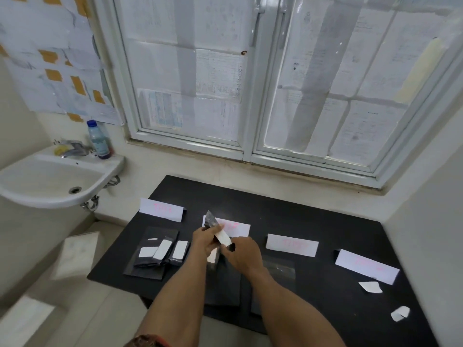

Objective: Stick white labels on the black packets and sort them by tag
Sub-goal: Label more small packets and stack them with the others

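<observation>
Left hand point(205, 241) gripping black packet point(211, 220) (white label point(224, 237) on), right hand point(241, 252) pinching its end

Black packet point(212, 222), white label point(224, 238) on its face.
Raised, tilted before the second tag card point(238, 229); three labelled packets point(161, 254) overlapped at left.

Four tag cards point(161, 209) point(238, 228) point(292, 245) point(367, 269) are standing on the tabletop point(313, 221), three labelled packets point(145, 261) point(167, 238) point(176, 260) are lying at left, one packet point(211, 221) is being held up, two white scraps point(370, 287) point(400, 313) are lying loose, and one bottle point(98, 140) is sitting on one sink point(37, 181).
</observation>
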Demonstrator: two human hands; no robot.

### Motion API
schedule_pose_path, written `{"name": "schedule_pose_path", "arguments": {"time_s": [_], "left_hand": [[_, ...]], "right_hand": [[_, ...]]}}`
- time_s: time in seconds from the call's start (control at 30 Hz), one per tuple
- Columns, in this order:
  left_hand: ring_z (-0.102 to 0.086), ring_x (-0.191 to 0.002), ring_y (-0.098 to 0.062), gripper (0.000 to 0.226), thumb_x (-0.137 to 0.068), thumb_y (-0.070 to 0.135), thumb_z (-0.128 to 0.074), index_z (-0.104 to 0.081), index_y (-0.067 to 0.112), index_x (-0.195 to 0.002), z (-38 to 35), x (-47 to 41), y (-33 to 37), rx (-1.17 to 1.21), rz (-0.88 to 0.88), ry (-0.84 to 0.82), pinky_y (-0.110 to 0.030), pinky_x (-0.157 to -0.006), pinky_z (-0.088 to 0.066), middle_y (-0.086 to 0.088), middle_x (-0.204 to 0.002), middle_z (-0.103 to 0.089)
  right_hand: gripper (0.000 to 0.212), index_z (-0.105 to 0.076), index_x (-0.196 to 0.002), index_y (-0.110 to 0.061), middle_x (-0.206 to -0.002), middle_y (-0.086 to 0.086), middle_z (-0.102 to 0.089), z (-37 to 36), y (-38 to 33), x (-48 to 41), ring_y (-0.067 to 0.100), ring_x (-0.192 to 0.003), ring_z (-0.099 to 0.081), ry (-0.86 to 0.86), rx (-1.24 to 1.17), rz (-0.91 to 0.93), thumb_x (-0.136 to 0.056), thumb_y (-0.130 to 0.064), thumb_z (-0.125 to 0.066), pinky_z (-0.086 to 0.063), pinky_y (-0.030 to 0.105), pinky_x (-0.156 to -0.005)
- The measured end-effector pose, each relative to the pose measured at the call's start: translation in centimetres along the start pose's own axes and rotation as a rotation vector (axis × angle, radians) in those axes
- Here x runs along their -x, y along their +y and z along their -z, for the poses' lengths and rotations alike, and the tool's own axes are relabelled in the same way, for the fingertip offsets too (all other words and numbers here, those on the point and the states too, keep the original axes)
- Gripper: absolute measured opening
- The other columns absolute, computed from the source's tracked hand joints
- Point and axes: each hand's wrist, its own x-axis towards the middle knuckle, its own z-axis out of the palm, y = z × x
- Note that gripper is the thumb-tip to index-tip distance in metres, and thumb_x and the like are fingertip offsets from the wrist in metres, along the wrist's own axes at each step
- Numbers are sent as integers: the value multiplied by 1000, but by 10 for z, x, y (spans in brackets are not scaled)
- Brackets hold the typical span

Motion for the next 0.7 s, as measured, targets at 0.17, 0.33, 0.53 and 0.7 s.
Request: {"name": "schedule_pose_path", "arguments": {"time_s": [0.17,0.33,0.53,0.7], "left_hand": [[-61,-105,-46,43,-82,-18,-57,-47,-18,-123,52,-23,10,-21,50,175,-51,-78,-52,-34,-119,-59],[-60,-101,-39,34,-86,-14,-56,-52,-16,-119,97,-49,9,-61,43,286,-50,-81,-50,-29,-115,-60],[-58,-80,-28,28,-78,-4,-54,-58,-10,-106,125,-88,-5,-391,92,287,-34,-64,-49,-20,-91,-59],[-56,-94,-30,32,-78,5,-60,-60,-7,-108,122,-92,-5,-488,66,341,-32,-76,-46,-19,-104,-59]], "right_hand": [[29,-70,-90,-16,-87,-1,-70,-37,-27,-8,15,-75,-64,-246,-213,-42,-75,-40,-72,-54,32,-71],[37,-61,-111,2,-104,14,-66,-80,-61,-17,19,-79,-66,-503,-789,-525,-77,-1,-76,-59,28,-68],[18,-67,-104,-3,-89,3,-64,-126,-86,-32,15,-85,-61,-473,-604,-421,-86,-8,-65,-47,15,-67],[35,-50,-56,-21,-59,-3,-51,-142,-85,-37,11,-57,-49,-533,-367,-329,-90,-23,-58,-39,22,-57]]}}
